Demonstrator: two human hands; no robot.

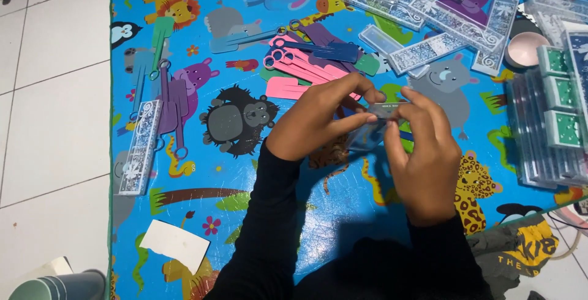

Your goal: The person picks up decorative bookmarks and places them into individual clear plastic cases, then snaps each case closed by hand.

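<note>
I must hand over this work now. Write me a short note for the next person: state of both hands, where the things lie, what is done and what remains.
Left hand: holds a small clear case by its left end.
Right hand: grips the same case from the right; whether it is open or shut cannot be told.
On the mat: pink strips and purple strips with ring ends, patterned cases at the top, one patterned case at left.
Right edge: clear cases stand in a packed row.
Loose strips and cases remain.
</note>
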